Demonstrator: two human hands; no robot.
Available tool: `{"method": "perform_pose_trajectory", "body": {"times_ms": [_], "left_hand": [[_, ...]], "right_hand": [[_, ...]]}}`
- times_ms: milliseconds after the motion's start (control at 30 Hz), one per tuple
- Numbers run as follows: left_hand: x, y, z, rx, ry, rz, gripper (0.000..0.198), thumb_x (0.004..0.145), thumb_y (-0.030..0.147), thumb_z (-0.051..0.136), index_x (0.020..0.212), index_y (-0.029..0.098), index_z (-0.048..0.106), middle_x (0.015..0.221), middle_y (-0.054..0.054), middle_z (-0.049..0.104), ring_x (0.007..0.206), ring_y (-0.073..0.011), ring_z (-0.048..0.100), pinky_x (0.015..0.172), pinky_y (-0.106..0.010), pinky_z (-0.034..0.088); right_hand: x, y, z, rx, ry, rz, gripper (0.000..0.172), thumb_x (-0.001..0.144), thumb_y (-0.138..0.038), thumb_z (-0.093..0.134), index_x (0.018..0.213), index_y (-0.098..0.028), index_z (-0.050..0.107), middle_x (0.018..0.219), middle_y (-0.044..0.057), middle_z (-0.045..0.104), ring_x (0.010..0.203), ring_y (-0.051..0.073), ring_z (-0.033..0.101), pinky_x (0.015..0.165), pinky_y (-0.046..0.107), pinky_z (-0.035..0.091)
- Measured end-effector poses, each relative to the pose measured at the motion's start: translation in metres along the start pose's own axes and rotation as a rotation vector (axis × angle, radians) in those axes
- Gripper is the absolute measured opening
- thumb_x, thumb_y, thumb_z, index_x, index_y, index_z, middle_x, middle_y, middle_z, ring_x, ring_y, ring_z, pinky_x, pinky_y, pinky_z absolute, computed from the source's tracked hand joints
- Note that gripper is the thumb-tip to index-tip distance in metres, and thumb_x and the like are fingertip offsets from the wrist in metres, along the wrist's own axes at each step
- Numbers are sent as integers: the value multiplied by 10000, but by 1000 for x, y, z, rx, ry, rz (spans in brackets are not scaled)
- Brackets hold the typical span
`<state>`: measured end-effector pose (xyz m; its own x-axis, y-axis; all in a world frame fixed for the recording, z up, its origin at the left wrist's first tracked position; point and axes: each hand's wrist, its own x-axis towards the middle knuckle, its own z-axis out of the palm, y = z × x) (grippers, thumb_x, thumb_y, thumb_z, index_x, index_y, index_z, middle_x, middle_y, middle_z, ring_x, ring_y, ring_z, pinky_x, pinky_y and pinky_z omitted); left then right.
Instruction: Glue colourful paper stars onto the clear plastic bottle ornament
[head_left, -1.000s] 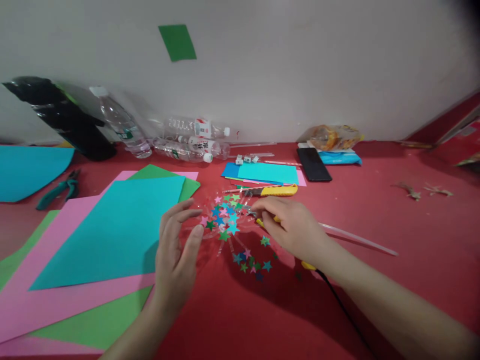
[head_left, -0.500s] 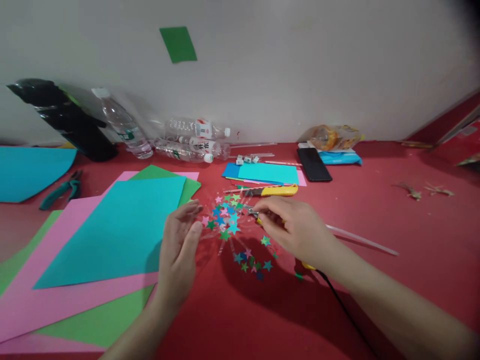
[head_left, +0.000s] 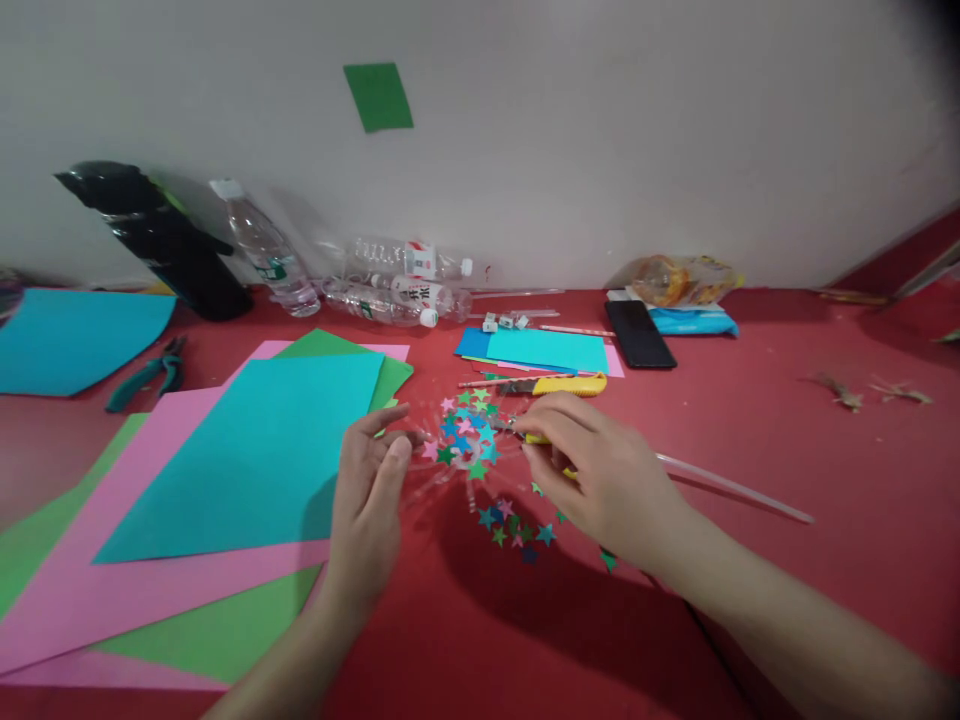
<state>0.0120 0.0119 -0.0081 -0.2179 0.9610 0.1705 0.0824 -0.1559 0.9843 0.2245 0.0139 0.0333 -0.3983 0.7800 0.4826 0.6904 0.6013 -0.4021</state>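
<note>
Red table [head_left: 750, 400] against a pale wall, strewn with coloured paper sheets [head_left: 247, 460]. At its middle lies a clear plastic piece [head_left: 465, 440] covered in paper stars. The left hand [head_left: 371, 500] pinches its edge in a narrow grip, seemingly to steady it, while the right hand [head_left: 600, 475] closes its grip round a yellow tool [head_left: 551, 440], tip at the stars. Loose stars [head_left: 517, 525] lie just beside, handy.

Red surface [head_left: 787, 400]: turquoise sheet [head_left: 255, 450] atop pink sheet [head_left: 112, 590] and green sheet [head_left: 202, 635], at left. Teal pliers [head_left: 150, 373] beyond them, near black object [head_left: 161, 240] by wall [head_left: 675, 120]. Clear bottles [head_left: 390, 290] lying along wall. Small paper stack [head_left: 547, 350], yellow utility knife [head_left: 559, 384] just before it, black phone [head_left: 640, 333] beside. Snack bag [head_left: 679, 278] at rear right. Green rectangle [head_left: 378, 96] on wall.
</note>
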Motion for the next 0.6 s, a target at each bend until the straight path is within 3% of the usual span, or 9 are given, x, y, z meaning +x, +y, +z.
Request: {"method": "perform_pose_trajectory", "body": {"times_ms": [200, 367, 500, 600], "left_hand": [[0, 0, -1, 1, 13, -7, 294, 919, 453, 502, 1077, 215, 572, 979, -26, 617, 795, -147, 601, 717, -293, 485], [2, 4, -1, 70, 22, 31, 305, 930, 461, 466, 1005, 193, 591, 878, -20, 630, 731, -144, 598, 641, -281, 464], [4, 5, 0, 60, -7, 13, 306, 934, 463, 452, 997, 190, 575, 825, -17, 648, 660, -147, 597, 582, -289, 448], [4, 6, 0, 72, -22, 27, 287, 931, 453, 462, 1009, 199, 570, 784, 1, 631, 618, -139, 575, 554, -284, 433]], "right_hand": [[-3, -6, 4, -70, -21, -78, 169, 931, -181, 461, 960, -167, 628, 957, 59, 651, 858, 181, 617, 690, 289, 471], [-2, -13, 6, -167, 82, -209, 147, 926, -208, 505, 967, -139, 629, 957, 78, 660, 861, 205, 597, 718, 327, 479], [-2, -18, 9, -212, 31, -381, 229, 932, -202, 501, 1111, -107, 609, 1128, 108, 652, 1035, 238, 559, 892, 377, 463], [-5, -16, 14, -266, -54, -388, 278, 930, -205, 511, 1182, -117, 587, 1266, 117, 601, 1168, 265, 499, 994, 421, 419]]}}
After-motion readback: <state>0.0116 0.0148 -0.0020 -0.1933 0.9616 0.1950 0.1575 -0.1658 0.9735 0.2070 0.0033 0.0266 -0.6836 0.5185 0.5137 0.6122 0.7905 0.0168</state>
